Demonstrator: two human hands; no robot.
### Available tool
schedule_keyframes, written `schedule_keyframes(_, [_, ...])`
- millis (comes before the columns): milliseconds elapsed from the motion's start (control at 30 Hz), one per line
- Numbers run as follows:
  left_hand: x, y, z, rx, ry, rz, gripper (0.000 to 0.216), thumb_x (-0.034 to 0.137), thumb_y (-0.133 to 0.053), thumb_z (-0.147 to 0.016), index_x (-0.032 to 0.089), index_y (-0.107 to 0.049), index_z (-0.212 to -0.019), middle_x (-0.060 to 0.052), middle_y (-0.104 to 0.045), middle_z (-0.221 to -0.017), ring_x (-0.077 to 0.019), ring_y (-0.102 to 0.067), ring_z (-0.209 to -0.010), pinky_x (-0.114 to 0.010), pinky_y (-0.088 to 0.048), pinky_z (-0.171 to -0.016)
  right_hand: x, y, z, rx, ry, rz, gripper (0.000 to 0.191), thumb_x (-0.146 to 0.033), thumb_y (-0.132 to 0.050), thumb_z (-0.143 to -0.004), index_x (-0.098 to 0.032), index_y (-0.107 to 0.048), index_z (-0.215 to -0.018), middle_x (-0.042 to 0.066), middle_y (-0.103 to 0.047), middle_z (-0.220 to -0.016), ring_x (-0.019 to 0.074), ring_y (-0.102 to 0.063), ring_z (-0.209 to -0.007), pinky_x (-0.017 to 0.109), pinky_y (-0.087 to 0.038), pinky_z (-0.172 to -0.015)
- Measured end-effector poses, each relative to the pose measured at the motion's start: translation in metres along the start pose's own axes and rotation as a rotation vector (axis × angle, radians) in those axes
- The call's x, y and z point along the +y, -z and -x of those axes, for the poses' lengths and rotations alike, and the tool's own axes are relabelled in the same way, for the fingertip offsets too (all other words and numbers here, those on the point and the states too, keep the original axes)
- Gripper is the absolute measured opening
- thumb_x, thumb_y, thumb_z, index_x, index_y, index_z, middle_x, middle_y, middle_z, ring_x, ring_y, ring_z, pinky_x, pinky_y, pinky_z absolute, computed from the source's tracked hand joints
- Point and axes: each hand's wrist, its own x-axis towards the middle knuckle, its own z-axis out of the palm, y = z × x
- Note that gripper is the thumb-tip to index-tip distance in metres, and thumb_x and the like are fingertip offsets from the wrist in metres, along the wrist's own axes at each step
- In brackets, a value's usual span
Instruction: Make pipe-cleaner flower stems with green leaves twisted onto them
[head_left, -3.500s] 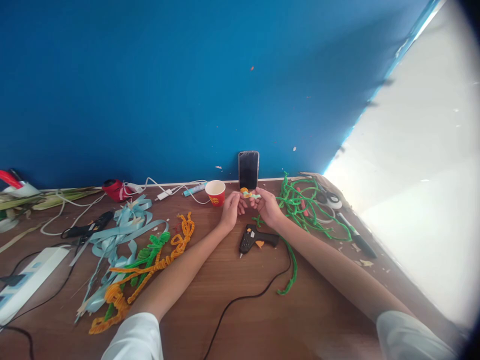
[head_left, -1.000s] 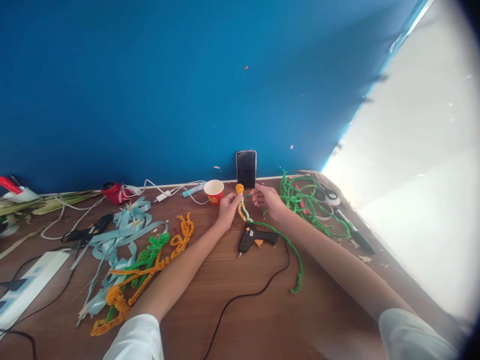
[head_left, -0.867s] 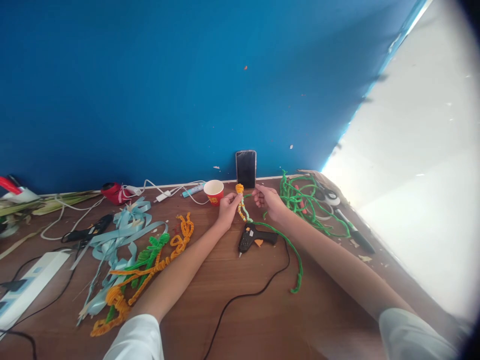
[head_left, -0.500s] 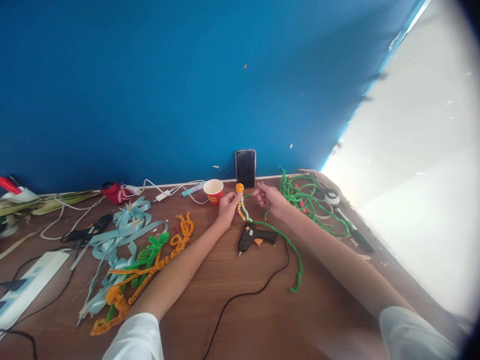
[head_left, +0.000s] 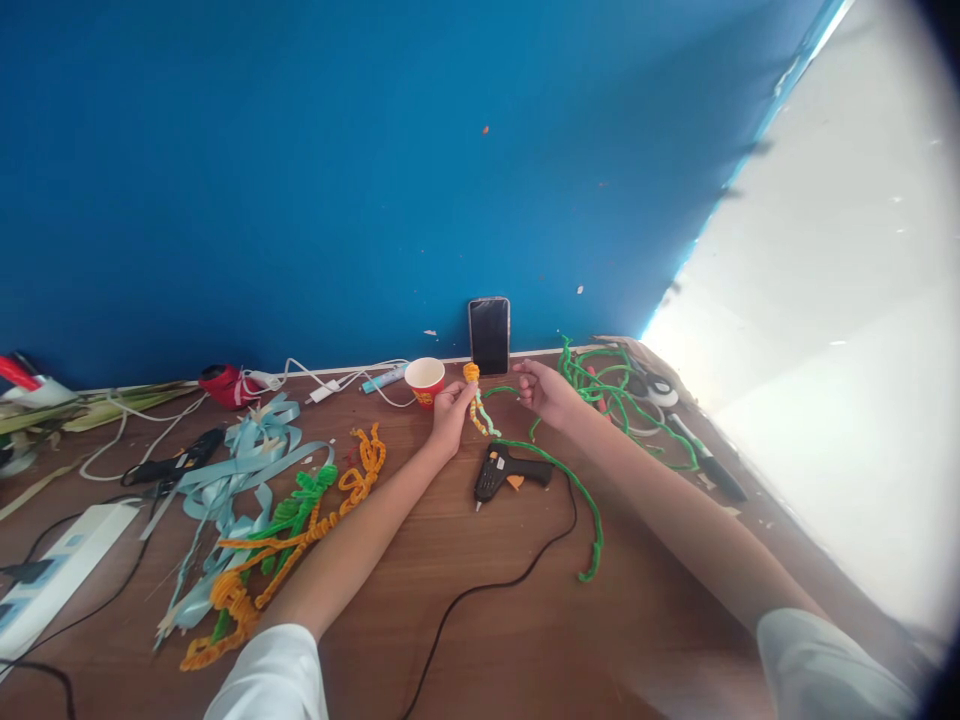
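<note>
My left hand (head_left: pixel 450 418) pinches a small orange pipe-cleaner figure (head_left: pixel 471 372) with a rounded top and twisted orange and pale green strands hanging below it. A green pipe cleaner (head_left: pixel 500 391) runs from beside this piece to my right hand (head_left: pixel 544 393), whose fingers are closed around it, partly hiding it. Just below the hands a black glue gun (head_left: pixel 504 474) lies on its side, nozzle toward me. A second green pipe cleaner (head_left: pixel 589 500) curves past it on the table.
Behind the hands stand a red paper cup (head_left: pixel 425 385) and a phone (head_left: pixel 490 335) against the blue wall. Tangled green pipe cleaners (head_left: pixel 615 400) lie at right. At left are blue ribbons (head_left: pixel 247 450), orange pipe-cleaner pieces (head_left: pixel 236 600) and a power strip (head_left: pixel 67 565).
My left hand has shifted slightly left with the orange piece. My right hand has turned a little, and the gap between the hands is slightly wider.
</note>
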Motion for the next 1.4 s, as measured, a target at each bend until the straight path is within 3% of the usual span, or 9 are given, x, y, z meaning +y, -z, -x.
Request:
schedule_keyframes(167, [0.001,0.001,0.001,-0.027,0.014,-0.001,0.033,0.046,-0.069,-0.074,0.015,-0.06,-0.068,0.002,-0.053,-0.06,-0.006,-0.046,-0.051,-0.02,-0.035,-0.049,-0.006,0.004,0.0,0.032,0.05,-0.04,0.013,-0.031,-0.053,-0.086,-0.019,-0.051,-0.079,-0.009,-0.033,-0.045,0.0061,-0.026,-0.037,0.019,-0.023,-0.035])
schedule_keyframes(300, [-0.001,0.001,0.0,-0.027,0.032,0.022,0.032,0.046,-0.069,-0.074,0.015,-0.061,-0.072,0.002,-0.053,-0.06,-0.0057,-0.044,-0.05,-0.02,-0.034,-0.048,-0.004,0.003,0.0,0.016,0.106,-0.047,0.025,-0.044,-0.06,-0.083,-0.019,-0.053,-0.08,-0.009,-0.033,-0.046,0.006,-0.028,-0.038,0.02,-0.027,-0.037])
schedule_keyframes(500, [0.0,0.0,0.0,-0.031,0.041,0.01,0.033,0.047,-0.069,-0.074,0.015,-0.061,-0.071,0.002,-0.053,-0.059,-0.0062,-0.045,-0.05,-0.02,-0.033,-0.048,0.005,-0.002,0.003,-0.138,0.171,0.023,0.028,-0.036,-0.077,-0.067,-0.019,-0.061,-0.083,-0.007,-0.049,-0.056,0.0054,-0.042,-0.047,0.018,-0.036,-0.043])
schedule_keyframes(700, [0.003,-0.001,0.002,-0.062,0.054,-0.002,0.034,0.047,-0.07,-0.072,0.015,-0.059,-0.069,0.003,-0.051,-0.058,-0.006,-0.043,-0.05,-0.02,-0.033,-0.049,0.012,-0.009,0.01,-0.275,0.166,0.183,0.028,-0.037,-0.08,-0.065,-0.016,-0.067,-0.078,-0.001,-0.061,-0.067,0.0072,-0.054,-0.059,0.018,-0.044,-0.052])
schedule_keyframes(933, [0.003,0.0,0.002,-0.057,0.039,-0.01,0.036,0.047,-0.07,-0.071,0.014,-0.058,-0.066,0.003,-0.052,-0.06,-0.0066,-0.045,-0.055,-0.02,-0.034,-0.052,0.011,-0.005,0.009,-0.319,0.165,0.242,0.032,-0.041,-0.08,-0.065,-0.014,-0.069,-0.079,0.001,-0.064,-0.068,0.0076,-0.055,-0.059,0.019,-0.045,-0.053])
schedule_keyframes(1100, [0.002,-0.001,0.002,-0.069,0.058,-0.016,0.036,0.049,-0.069,-0.072,0.014,-0.059,-0.071,0.002,-0.054,-0.061,-0.0065,-0.047,-0.053,-0.02,-0.036,-0.051,0.013,-0.006,0.008,-0.295,0.151,0.219,0.03,-0.039,-0.08,-0.065,-0.014,-0.066,-0.076,0.001,-0.064,-0.068,0.0072,-0.055,-0.058,0.018,-0.046,-0.051])
schedule_keyframes(1200, [0.002,-0.001,0.001,-0.035,0.081,0.021,0.039,0.053,-0.066,-0.073,0.015,-0.058,-0.078,0.002,-0.056,-0.061,-0.0067,-0.048,-0.049,-0.02,-0.037,-0.048,0.01,-0.009,0.012,-0.289,0.127,0.27,0.033,-0.034,-0.081,-0.064,-0.017,-0.062,-0.085,0.0,-0.065,-0.069,0.008,-0.057,-0.058,0.019,-0.047,-0.052])
schedule_keyframes(1300, [0.001,0.0,0.0,-0.018,0.089,0.055,0.041,0.055,-0.065,-0.074,0.016,-0.057,-0.083,0.002,-0.057,-0.061,-0.0076,-0.052,-0.05,-0.02,-0.041,-0.049,-0.001,-0.008,0.021,-0.507,0.069,0.5,0.036,-0.034,-0.079,-0.066,-0.018,-0.06,-0.092,0.0,-0.067,-0.071,0.0107,-0.06,-0.061,0.022,-0.05,-0.056])
schedule_keyframes(1400, [0.0,0.001,-0.001,-0.04,0.104,0.081,0.042,0.055,-0.065,-0.074,0.015,-0.057,-0.085,0.002,-0.057,-0.062,-0.0071,-0.052,-0.049,-0.02,-0.042,-0.048,-0.016,-0.005,0.033,-0.744,0.065,0.868,0.024,-0.037,-0.072,-0.071,-0.018,-0.06,-0.079,0.0,-0.065,-0.066,0.0123,-0.059,-0.059,0.023,-0.046,-0.054])
